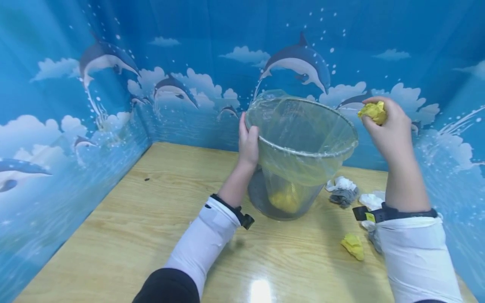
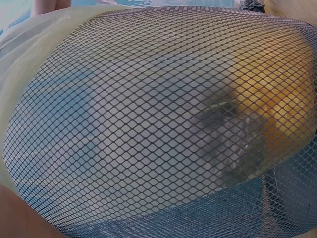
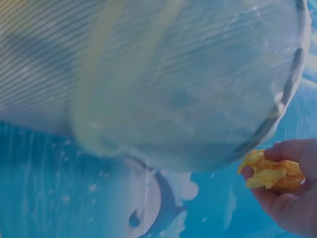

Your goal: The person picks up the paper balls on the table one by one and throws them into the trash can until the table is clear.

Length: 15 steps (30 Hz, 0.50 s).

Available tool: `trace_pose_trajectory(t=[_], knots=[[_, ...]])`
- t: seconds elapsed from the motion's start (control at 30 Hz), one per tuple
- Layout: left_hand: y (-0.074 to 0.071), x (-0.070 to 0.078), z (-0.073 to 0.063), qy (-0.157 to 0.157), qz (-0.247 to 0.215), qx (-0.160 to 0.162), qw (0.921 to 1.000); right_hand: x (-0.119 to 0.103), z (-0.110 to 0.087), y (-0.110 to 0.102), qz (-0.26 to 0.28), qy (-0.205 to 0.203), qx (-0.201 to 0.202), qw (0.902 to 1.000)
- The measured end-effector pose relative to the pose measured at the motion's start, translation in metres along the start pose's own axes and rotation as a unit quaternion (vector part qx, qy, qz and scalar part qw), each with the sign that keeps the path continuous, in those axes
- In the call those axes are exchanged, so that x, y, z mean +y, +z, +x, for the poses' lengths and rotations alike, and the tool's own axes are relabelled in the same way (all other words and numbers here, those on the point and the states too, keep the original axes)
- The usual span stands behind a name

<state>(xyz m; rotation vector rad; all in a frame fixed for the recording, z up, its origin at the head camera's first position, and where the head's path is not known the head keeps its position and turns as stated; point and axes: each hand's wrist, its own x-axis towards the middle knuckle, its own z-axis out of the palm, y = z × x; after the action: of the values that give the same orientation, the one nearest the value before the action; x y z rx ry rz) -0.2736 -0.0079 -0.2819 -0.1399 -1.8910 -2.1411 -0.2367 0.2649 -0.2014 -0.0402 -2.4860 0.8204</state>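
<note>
Crumpled yellow paper (image 1: 373, 112) sits in the upper right of the head view, just right of the mouth of the mesh bin (image 1: 278, 183) and about level with the upper part of its rim; the ball is roughly round, so no long axis stands out. The right hand (image 1: 395, 132) pinches it between thumb and fingers, spread no wider than the wad, with its creased face turned left toward the bin. The left hand (image 1: 248, 145) is on the far side of that mouth, gripping the left rim, so the right is much the nearer to the paper. The bin is a tapering cylinder of fine diamond mesh, its wide round mouth draped with a thin, glossy, yellowish plastic liner (image 1: 299, 168) folded outside; whether its base rests flat, I cannot tell. Low inside, a yellow mass (image 1: 286, 201) shows blurred through the film. Right of the bin lie a rumpled white-and-grey wad (image 1: 342, 191), a white wad (image 1: 371, 201) and, lower, an angular yellow piece (image 1: 353, 246), all on the smooth wood-grained table (image 1: 132, 219). Beyond hangs a softly folded blue curtain (image 1: 208, 25) printed with dolphins.
</note>
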Motion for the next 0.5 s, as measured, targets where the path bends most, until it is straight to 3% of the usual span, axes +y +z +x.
trace_pose_trajectory(t=[0.3,0.5], knots=[[-0.001,0.000,0.000,0.004,0.001,-0.004,1.0000,-0.031,-0.001,0.009,0.025,-0.070,-0.072,0.9946],[-0.001,-0.001,0.000,-0.002,0.000,-0.006,1.0000,-0.040,-0.008,0.023,0.030,-0.110,-0.113,0.9870]])
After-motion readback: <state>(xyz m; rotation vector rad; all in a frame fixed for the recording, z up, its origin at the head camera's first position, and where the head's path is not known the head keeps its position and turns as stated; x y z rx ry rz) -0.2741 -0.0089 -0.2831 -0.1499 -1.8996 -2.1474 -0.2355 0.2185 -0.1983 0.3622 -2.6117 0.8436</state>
